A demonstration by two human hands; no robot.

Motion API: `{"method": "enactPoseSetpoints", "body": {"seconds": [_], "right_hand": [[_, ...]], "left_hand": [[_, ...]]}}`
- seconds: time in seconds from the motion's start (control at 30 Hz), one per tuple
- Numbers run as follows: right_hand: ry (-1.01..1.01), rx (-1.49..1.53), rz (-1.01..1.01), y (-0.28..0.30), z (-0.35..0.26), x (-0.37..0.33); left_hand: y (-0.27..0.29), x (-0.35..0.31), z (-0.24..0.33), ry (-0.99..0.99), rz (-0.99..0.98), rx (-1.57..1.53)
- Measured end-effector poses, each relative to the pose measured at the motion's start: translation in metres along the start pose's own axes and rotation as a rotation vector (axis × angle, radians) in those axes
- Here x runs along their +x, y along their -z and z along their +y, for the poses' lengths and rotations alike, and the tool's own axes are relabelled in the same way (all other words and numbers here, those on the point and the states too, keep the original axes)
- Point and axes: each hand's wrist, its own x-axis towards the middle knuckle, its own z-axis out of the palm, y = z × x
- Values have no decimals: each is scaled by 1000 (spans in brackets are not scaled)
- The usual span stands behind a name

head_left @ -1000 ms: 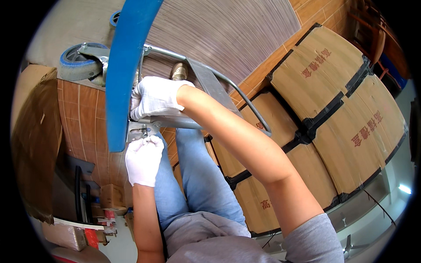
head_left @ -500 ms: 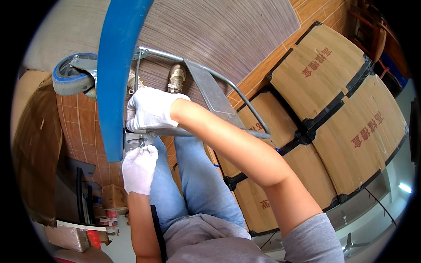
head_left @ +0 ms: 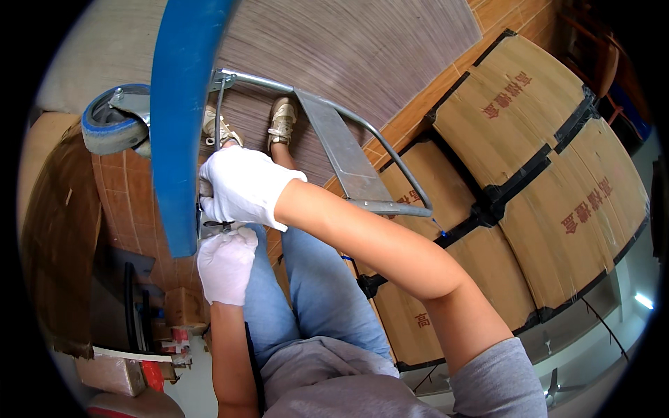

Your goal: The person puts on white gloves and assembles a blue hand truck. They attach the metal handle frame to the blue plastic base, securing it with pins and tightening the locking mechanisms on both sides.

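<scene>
A blue cart platform (head_left: 182,132) stands on edge at the left, a grey caster wheel (head_left: 117,120) with a blue rim on its far-left side. A grey metal handle frame (head_left: 341,150) joins its right side by a far bracket (head_left: 223,78) and a nearer one. My white-gloved right hand (head_left: 244,182) is bent at the near bracket, against the platform, its fingertips mostly hidden. Just below it, my white-gloved left hand (head_left: 228,265) is closed at the platform's lower end. A small dark metal piece shows between the hands; what the fingers grip is hidden.
Large cardboard boxes (head_left: 519,174) with black corner straps are stacked at the right. A brown carton (head_left: 59,237) stands at the far left, with smaller boxes (head_left: 111,373) at the lower left. My shoes (head_left: 281,122) are on the floor behind the frame.
My right hand has come down closer to the left hand, covering more of the near bracket. The left hand has turned slightly, knuckles up. The platform has shifted a little left.
</scene>
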Motion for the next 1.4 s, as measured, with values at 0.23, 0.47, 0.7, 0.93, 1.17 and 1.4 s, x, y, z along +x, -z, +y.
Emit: {"method": "enactPoseSetpoints", "body": {"seconds": [0.23, 0.47, 0.7, 0.93, 1.17, 1.4], "right_hand": [[114, 267, 193, -15, 12, -19], [-79, 664, -28, -6, 20, -17], [15, 601, -140, 1, 32, -5], [-35, 264, -25, 3, 8, -10], [-171, 41, -4, -8, -6, -15], [-42, -111, -67, -1, -6, -8]], "left_hand": [[-6, -4, 3, 21, -7, 63], [-8, -5, 4, -19, 20, 84], [-20, -7, 1, -46, 140, 30], [-9, -4, 6, 15, 13, 117], [5, -2, 6, -39, -62, 330], [-5, -2, 4, 15, -13, 98]]}}
